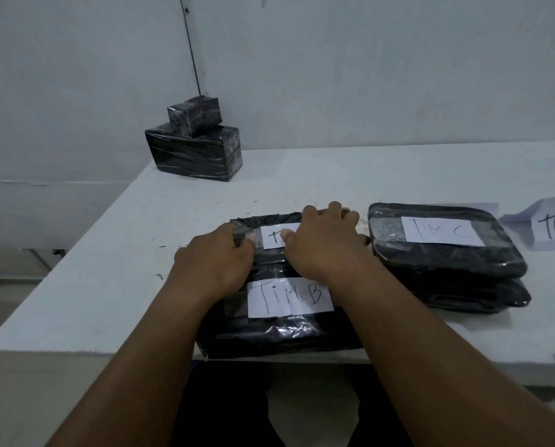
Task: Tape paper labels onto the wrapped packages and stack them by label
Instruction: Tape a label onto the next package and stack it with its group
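Pressing a paper label (274,236) onto a black wrapped package (266,222), the left hand (219,256) pinches its edge with curled fingers while the right hand (326,240) lies flat. Nearer lies the "TIM B" package (279,330); right, a "TIM C" stack (447,256). Beyond, two unlabelled packages (195,143) wait on the worktop (108,269).
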`<move>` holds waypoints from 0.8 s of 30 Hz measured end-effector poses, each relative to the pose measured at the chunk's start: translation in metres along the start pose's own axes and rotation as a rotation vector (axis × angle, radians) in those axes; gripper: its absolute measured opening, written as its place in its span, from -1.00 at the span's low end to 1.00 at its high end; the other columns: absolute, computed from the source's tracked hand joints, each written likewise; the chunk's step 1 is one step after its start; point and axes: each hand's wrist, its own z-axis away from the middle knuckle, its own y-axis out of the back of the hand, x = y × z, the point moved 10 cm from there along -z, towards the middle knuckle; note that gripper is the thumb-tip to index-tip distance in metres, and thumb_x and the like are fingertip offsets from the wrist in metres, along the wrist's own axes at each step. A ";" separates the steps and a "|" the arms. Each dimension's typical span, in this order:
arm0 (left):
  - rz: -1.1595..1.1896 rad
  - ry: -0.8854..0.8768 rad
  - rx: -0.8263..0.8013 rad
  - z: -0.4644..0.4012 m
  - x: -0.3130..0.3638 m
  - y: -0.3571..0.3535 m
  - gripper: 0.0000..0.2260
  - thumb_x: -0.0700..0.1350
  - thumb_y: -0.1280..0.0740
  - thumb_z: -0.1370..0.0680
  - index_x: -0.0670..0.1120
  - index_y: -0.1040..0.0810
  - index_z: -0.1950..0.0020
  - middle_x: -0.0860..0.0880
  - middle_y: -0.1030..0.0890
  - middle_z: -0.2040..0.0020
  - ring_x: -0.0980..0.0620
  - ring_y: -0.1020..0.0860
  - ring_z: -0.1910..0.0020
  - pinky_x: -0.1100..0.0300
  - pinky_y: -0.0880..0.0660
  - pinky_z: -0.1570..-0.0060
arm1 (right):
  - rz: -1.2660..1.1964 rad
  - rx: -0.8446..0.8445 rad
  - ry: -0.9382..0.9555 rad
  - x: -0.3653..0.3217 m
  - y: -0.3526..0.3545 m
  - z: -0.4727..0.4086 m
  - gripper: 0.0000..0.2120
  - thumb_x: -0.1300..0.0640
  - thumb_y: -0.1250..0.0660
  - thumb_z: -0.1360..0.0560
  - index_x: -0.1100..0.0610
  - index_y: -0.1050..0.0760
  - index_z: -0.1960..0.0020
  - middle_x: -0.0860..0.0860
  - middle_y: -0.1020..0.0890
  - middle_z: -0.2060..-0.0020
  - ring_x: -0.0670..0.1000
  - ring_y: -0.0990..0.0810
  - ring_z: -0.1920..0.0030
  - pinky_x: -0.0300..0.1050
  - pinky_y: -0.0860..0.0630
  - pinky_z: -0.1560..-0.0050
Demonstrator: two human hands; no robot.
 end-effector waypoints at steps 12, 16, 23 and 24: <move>0.282 -0.093 0.286 -0.002 0.008 0.050 -0.73 0.22 -0.27 -0.56 0.20 -0.65 -0.16 0.24 -0.59 0.14 0.26 -0.52 0.19 0.38 -0.30 0.28 | -0.196 0.179 0.021 -0.011 0.042 -0.004 -0.40 -0.31 -0.29 -0.51 0.01 -0.41 -0.41 0.08 -0.31 -0.43 0.24 -0.33 -0.38 0.28 -0.42 -0.28; 0.325 -0.108 0.386 0.018 0.007 0.090 -0.50 0.34 -0.35 -0.48 0.18 -0.58 -0.37 0.15 -0.66 -0.14 0.23 -0.58 0.03 0.32 -0.40 0.07 | -0.274 0.295 0.116 -0.019 0.076 0.020 -0.42 -0.34 -0.28 -0.50 -0.06 -0.42 -0.41 0.02 -0.35 -0.41 0.18 -0.36 -0.36 0.28 -0.42 -0.30; 0.365 -0.132 0.278 0.082 -0.005 0.082 -0.37 0.42 -0.42 -0.26 0.24 -0.60 -0.28 0.37 -0.56 0.01 0.42 -0.55 0.06 0.52 -0.35 0.22 | -0.273 0.212 0.181 -0.004 0.065 0.071 -0.44 -0.38 -0.27 -0.48 -0.14 -0.40 -0.39 -0.07 -0.39 -0.33 0.10 -0.40 -0.32 0.16 -0.47 -0.25; 0.367 -0.129 0.244 0.090 -0.008 0.076 -0.35 0.45 -0.42 -0.21 0.27 -0.60 -0.26 0.37 -0.58 0.00 0.47 -0.52 0.04 0.52 -0.36 0.21 | -0.273 0.192 0.190 -0.002 0.061 0.078 -0.44 -0.37 -0.27 -0.48 -0.14 -0.40 -0.38 -0.07 -0.40 -0.32 0.09 -0.41 -0.32 0.15 -0.48 -0.24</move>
